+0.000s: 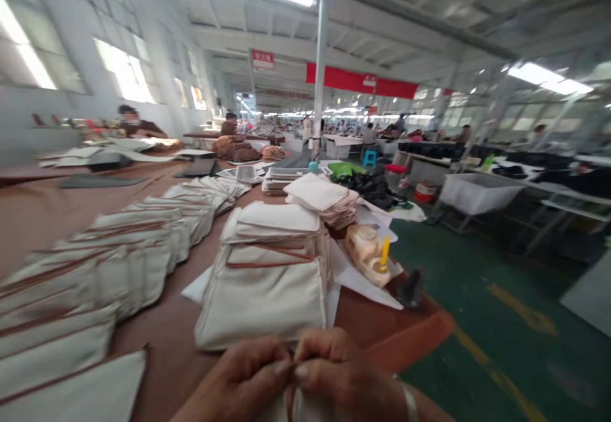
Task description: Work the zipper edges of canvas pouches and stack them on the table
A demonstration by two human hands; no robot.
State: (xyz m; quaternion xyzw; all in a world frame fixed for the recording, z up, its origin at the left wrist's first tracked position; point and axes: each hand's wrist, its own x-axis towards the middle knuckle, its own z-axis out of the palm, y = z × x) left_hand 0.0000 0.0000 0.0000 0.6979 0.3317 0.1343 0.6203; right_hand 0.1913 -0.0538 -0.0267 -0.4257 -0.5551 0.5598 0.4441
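Observation:
Side by side at the bottom of the head view, my left hand [255, 371] and my right hand [331, 368] pinch a brown-edged white fabric piece [300, 407] between thumbs and forefingers. Most of that piece is hidden under the hands or cut off by the frame. Just beyond my fingers lies a stack of white fabric pouches [262, 301] with brown trim. To the left, overlapping rows of similar brown-edged pouches [100, 269] fan out along the table.
A brown-covered table [157, 339] ends at the right above a green floor. Near that edge stand a bottle with a yellow nozzle [383, 256] and a dark object [411, 288]. Another white fabric stack [324, 196] sits farther back. Co-workers work in the background.

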